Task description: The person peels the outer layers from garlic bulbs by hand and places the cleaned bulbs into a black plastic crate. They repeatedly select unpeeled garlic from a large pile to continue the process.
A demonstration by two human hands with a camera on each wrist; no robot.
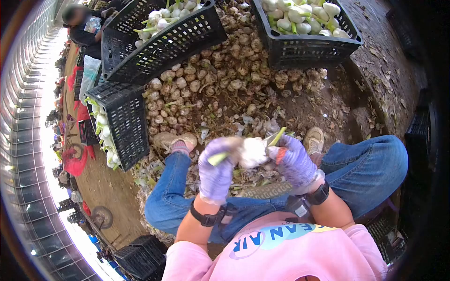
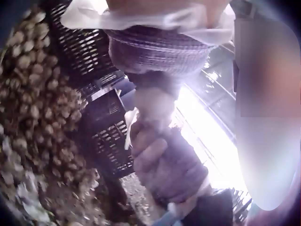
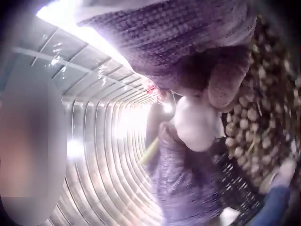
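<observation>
A white garlic bulb point(image 1: 253, 152) is held between both hands, blurred in the head view. My left hand point(image 1: 216, 171), in a purple knit glove, grips its left side, and a cut green stem point(image 1: 218, 158) sticks out by those fingers. From the other side my right hand point(image 1: 296, 164), gloved alike with an orange patch at a fingertip, pinches it; a thin green stalk rises beside these fingers. In the right wrist view the bulb point(image 3: 197, 123) shows pale and round between the two gloves. The left wrist view shows it washed out by glare.
Unpeeled garlic bulbs point(image 1: 234, 51) are heaped on the soil ahead, with loose skins around my feet. Black crates of cleaned garlic stand at the back left point(image 1: 164, 47), back right point(image 1: 309, 49) and left point(image 1: 129, 124). Another person point(image 1: 86, 35) sits at the far left.
</observation>
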